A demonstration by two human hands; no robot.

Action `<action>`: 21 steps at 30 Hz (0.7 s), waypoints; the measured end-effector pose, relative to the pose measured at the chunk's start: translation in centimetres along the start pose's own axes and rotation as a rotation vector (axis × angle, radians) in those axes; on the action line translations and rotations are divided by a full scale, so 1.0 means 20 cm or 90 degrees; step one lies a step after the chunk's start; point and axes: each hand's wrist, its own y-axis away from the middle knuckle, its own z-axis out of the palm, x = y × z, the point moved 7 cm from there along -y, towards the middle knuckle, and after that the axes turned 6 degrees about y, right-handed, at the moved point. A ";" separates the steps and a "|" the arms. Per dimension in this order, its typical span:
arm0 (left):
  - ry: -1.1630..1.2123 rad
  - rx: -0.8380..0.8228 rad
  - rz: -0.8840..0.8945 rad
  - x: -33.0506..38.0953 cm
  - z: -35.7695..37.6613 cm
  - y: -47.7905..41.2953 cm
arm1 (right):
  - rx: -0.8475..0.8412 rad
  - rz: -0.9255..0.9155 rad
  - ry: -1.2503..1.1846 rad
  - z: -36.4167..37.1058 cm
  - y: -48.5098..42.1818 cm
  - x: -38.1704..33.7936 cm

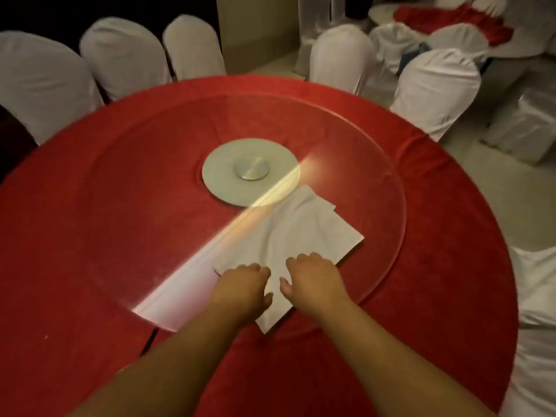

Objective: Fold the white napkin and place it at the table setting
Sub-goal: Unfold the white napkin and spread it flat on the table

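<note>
While both hands rest on the cloth, we log the head view, the only one we have.

Item: white napkin (288, 236), lying flat on the glass turntable (150, 164) of the round red desk (60, 266); already doubled at least once, judging by the layered corner at its far end; near corner pointing toward us and hanging just past the glass rim; wrinkles fan out from its middle.

Item: left hand (240, 285), palm down on the napkin's near left part, fingers curled loosely, clamped on nothing that we can see.

Item: right hand (313, 278), just beside the left, palm down on the near right part, fingers likewise loose, thumb turned inward; whether it pinches an edge we cannot tell.

Item: metal hub (251, 171) at the centre of the glass, just beyond the napkin's far edge. Covered chairs (123, 55) ring the desk. No plates or cutlery show, so the setting's spot is unclear.

Judgement: we appear to be pressing or smoothing a fold. To do it well, we should sweep the wrinkles outward from the middle, square the edges before creasing, and keep pressure straight down, since the turntable could rotate under a sideways push.
</note>
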 end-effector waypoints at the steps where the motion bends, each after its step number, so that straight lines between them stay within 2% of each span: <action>1: -0.003 -0.056 -0.011 0.00 0.10 0.01 | -0.028 -0.005 0.000 0.09 0.02 -0.02; 4: 0.023 -0.100 -0.023 0.02 0.35 0.05 | -0.087 -0.029 -0.033 0.35 0.10 -0.07; 6: 0.019 -0.083 -0.008 0.05 0.43 0.04 | -0.122 -0.041 -0.052 0.46 0.13 -0.09; 9: -0.005 -0.047 -0.011 0.07 0.46 0.00 | -0.127 -0.037 -0.080 0.53 0.15 -0.08; 13: -0.046 -0.054 -0.020 0.08 0.45 -0.05 | -0.100 -0.036 -0.086 0.55 0.16 -0.08; 16: 0.012 -0.010 -0.014 0.09 0.38 -0.05 | -0.092 -0.022 -0.080 0.56 0.15 -0.07; 21: 0.122 0.112 0.078 0.14 0.15 0.00 | -0.075 0.032 -0.060 0.50 0.10 0.02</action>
